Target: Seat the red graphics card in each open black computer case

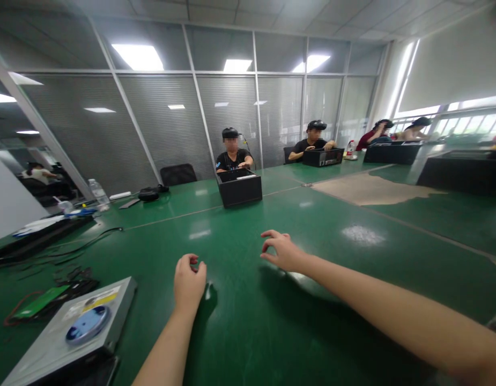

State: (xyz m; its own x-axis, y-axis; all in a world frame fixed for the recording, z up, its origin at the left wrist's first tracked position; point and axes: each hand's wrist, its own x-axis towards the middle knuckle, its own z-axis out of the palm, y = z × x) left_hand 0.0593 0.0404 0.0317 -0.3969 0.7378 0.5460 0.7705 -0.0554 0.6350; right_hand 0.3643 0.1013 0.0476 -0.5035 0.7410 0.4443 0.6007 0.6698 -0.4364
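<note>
My left hand (190,284) hovers low over the green table (231,332), its fingers loosely curled and the thumb apart from them. Nothing shows in it. To its right, my right hand (283,251) is held over the table with bent, spread fingers and a gap between thumb and forefinger; it holds nothing that I can see. Left of my left hand lies a silver metal box like an optical drive (123,295), with a yellow-and-white label. A round blue dish or disc (87,325) rests on top of it.
A green circuit board (44,302) and cables (98,235) lie at the left. Across the table a person (231,158) works at a black open case (242,191). Another person (308,147) has a similar case (323,157). A bare tan patch (372,188) marks the tabletop.
</note>
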